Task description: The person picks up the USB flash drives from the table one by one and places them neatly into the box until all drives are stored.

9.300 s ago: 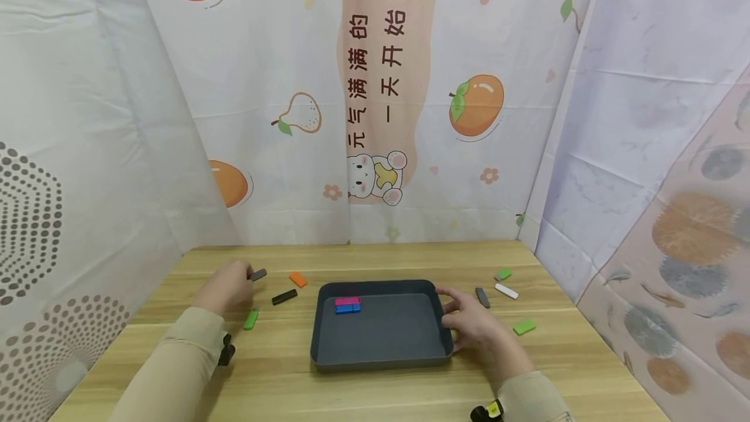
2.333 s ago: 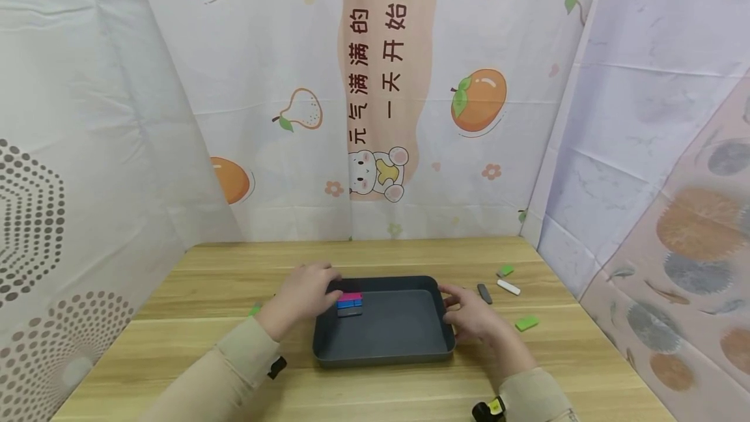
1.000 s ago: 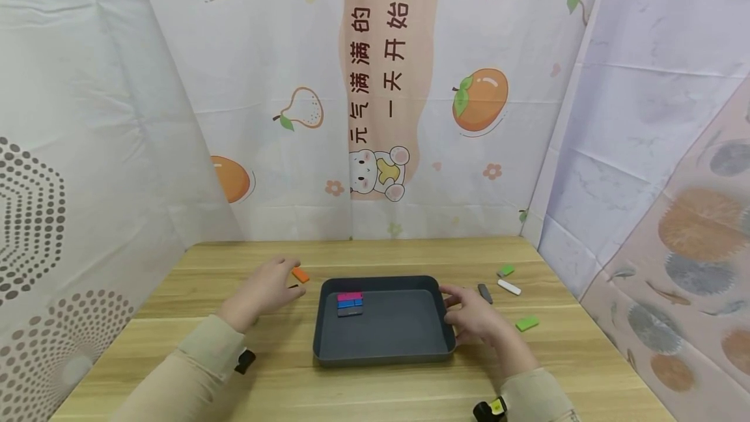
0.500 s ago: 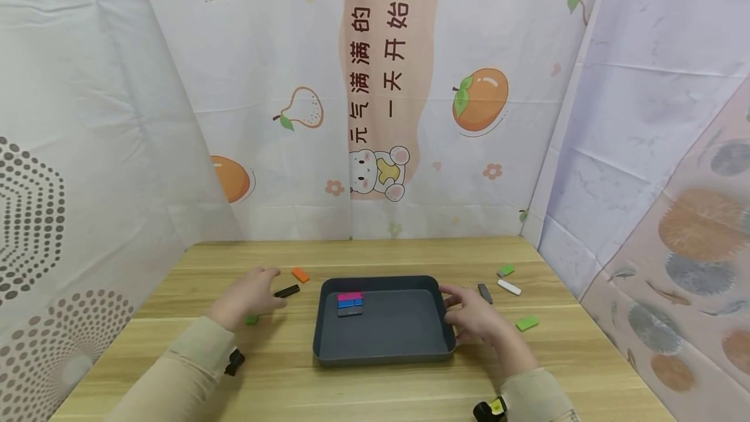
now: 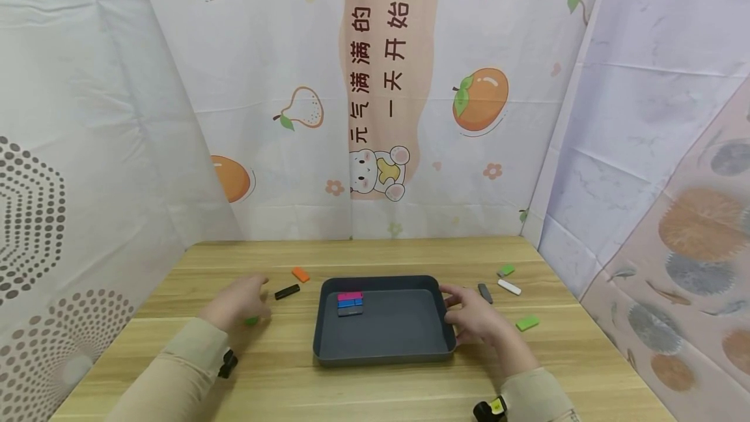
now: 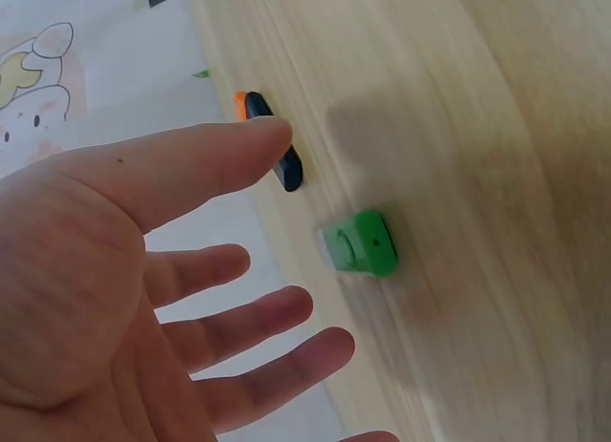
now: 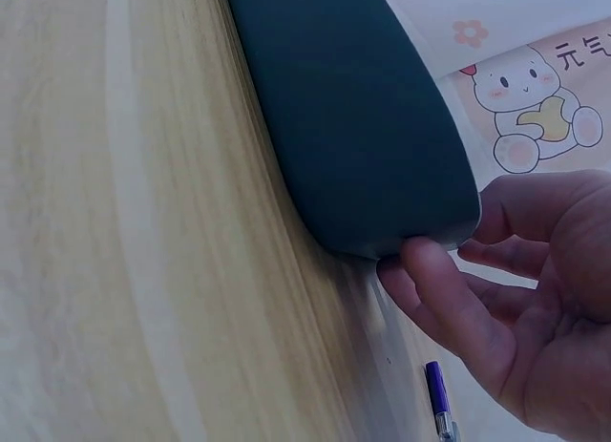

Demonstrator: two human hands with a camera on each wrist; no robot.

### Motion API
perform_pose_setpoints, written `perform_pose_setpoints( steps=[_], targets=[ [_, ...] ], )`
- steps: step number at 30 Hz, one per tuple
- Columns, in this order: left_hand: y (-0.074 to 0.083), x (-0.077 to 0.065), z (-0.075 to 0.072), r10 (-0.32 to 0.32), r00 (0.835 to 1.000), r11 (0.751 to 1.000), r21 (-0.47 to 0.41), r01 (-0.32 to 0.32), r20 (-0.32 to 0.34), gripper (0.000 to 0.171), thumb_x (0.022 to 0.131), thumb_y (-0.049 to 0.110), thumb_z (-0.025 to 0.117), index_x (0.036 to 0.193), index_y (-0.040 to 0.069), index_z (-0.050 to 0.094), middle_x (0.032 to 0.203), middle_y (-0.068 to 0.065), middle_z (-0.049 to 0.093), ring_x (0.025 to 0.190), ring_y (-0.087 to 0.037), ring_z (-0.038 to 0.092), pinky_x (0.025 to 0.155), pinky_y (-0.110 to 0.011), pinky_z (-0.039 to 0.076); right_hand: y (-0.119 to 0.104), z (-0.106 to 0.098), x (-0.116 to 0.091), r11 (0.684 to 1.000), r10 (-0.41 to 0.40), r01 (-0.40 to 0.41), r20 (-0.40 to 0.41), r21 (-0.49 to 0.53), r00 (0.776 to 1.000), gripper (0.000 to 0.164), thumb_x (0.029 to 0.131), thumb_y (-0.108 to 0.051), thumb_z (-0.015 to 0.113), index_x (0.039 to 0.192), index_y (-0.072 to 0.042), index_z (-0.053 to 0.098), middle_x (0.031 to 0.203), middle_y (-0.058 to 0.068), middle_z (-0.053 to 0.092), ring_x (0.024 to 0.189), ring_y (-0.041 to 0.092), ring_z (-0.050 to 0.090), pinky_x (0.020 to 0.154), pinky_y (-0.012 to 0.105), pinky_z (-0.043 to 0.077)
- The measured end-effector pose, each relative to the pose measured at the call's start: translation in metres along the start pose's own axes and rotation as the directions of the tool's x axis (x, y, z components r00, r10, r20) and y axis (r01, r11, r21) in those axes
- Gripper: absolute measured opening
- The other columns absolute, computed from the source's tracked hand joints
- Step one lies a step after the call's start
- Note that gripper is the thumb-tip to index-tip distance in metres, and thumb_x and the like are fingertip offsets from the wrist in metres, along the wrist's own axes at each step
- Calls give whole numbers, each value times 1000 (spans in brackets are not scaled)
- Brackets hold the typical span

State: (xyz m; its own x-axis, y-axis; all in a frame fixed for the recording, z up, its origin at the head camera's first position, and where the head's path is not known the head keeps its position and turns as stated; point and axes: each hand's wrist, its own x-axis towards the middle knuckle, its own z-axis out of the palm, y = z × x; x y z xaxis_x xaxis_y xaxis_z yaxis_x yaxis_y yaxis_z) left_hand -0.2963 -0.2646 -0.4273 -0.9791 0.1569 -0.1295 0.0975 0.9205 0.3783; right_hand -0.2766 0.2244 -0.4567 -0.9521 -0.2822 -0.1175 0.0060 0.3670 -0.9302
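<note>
My left hand (image 5: 237, 301) hovers with spread fingers over a green USB flash drive (image 6: 361, 243) at the table's left; in the head view the hand covers most of that drive. Nothing sits between thumb and fingers. My right hand (image 5: 471, 314) grips the right wall of a dark grey tray (image 5: 383, 362), thumb and fingertips at its rim. Inside the tray, at the upper left, a pink drive (image 5: 349, 295), a blue drive (image 5: 349, 303) and a grey drive (image 5: 350, 311) lie in a stack of rows. A black drive (image 5: 287, 292) and an orange drive (image 5: 301, 274) lie right of my left hand.
Right of the tray lie a dark grey drive (image 5: 485, 293), a white drive (image 5: 509, 287), a green drive with a metal plug (image 5: 506, 271) and another green drive (image 5: 527, 323). A purple stick (image 7: 436, 387) shows beside my right hand. Printed curtains enclose the wooden table.
The grey drive, earlier in my left hand, now lies in the tray below the blue one. My left hand has moved back left, off the black drive. My right hand stays on the tray.
</note>
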Motion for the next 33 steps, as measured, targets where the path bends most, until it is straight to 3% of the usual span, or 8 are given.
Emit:
perform_pose_setpoints(
  steps=[5,10,13,17,25,33],
  targets=[
    [-6,-1,-1,-19,999,1000,-20,19,38,81,72,2,76,143,-16,42,143,-39,44,109,-40,53,88,-52,46,0,0,0,1000,4,-4,1,1,1000,74,85,9,58,155,-3,39,128,28,52,59,32,66,51,47,58],
    [-9,-3,-1,-15,999,1000,7,15,44,72,69,2,81,131,-18,52,132,-37,53,120,-51,53,99,-62,45,0,0,1,1000,13,-13,0,-2,1000,75,84,9,58,155,-4,39,128,28,52,57,31,65,51,47,59],
    [-10,-3,-2,-16,998,999,31,14,53,48,69,2,81,112,-12,63,108,-25,65,100,-42,62,86,-54,52,0,0,0,1000,18,-18,1,-2,1000,75,84,9,58,155,-4,39,128,27,52,58,31,65,52,47,59],
    [-11,-2,-2,-20,998,998,55,17,63,27,70,1,78,92,-2,64,84,-8,58,76,-26,54,68,-41,49,0,0,0,1000,21,-21,0,-8,1000,75,84,9,58,155,-3,39,128,28,51,62,32,66,52,47,59],
    [-11,-3,-3,-21,998,999,48,18,63,31,68,-3,74,99,-7,67,86,-8,60,77,-25,53,70,-40,49,0,-1,1,1000,21,-21,3,-4,1000,75,84,9,57,156,-3,38,128,28,51,61,32,66,52,47,59],
    [-12,-3,-1,-40,996,998,44,36,78,30,73,-6,75,103,-7,68,90,-9,62,78,-26,53,69,-38,48,0,-1,1,999,32,-32,-5,-10,999,74,85,7,60,155,-5,39,131,27,51,70,30,68,54,48,59]
  ],
)
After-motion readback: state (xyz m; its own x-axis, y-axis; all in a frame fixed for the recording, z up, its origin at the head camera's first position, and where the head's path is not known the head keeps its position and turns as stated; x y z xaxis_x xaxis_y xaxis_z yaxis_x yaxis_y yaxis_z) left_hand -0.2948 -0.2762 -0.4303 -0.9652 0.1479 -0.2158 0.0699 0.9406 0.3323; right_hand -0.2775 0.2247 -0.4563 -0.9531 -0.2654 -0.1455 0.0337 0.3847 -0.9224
